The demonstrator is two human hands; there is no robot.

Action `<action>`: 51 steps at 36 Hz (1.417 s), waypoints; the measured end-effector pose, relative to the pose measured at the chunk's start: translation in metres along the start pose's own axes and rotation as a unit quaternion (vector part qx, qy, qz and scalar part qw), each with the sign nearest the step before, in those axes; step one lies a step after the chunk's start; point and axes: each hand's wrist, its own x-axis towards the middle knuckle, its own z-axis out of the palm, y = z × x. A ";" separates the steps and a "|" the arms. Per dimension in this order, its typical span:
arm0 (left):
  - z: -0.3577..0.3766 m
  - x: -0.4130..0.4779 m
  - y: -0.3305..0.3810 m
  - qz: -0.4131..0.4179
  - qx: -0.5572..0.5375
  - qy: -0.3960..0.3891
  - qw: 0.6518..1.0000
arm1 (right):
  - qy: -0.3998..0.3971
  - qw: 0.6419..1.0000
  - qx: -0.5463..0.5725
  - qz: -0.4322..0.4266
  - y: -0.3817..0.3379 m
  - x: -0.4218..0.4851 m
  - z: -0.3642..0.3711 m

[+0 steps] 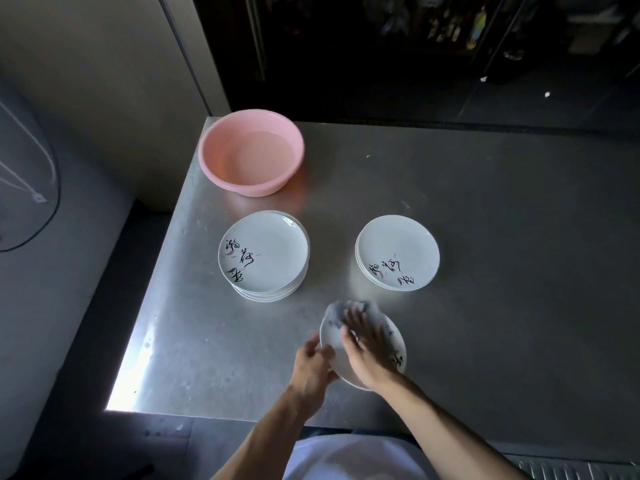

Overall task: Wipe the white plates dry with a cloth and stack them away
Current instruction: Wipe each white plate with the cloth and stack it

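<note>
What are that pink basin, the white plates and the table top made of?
Pink basin: probably plastic, matte, uniform colour, thin rolled rim. White plates: glazed ceramic or melamine, hard to tell; glossy glints, printed calligraphy. Table top: looks like brushed stainless steel, grey with soft reflections and scuffs.

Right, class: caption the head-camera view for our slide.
Left hand grips a white plate; right hand presses a cloth onto it.
</note>
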 end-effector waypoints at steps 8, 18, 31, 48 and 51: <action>0.002 0.007 0.010 -0.025 -0.011 0.038 0.999 | 0.024 0.962 0.256 -0.095 -0.034 -0.020 -0.016; 0.003 -0.002 0.012 -0.009 0.025 -0.017 1.000 | 0.019 0.991 0.100 0.092 -0.018 -0.010 -0.009; 0.007 -0.003 0.006 -0.024 -0.034 0.031 0.999 | 0.099 0.968 0.191 0.133 -0.034 -0.009 -0.017; 0.003 -0.011 0.000 0.002 0.075 0.010 0.997 | 0.013 0.983 0.120 -0.139 -0.017 -0.036 0.007; 0.002 -0.014 -0.001 0.010 0.048 0.009 0.999 | -0.045 0.988 0.097 -0.114 -0.015 -0.033 0.005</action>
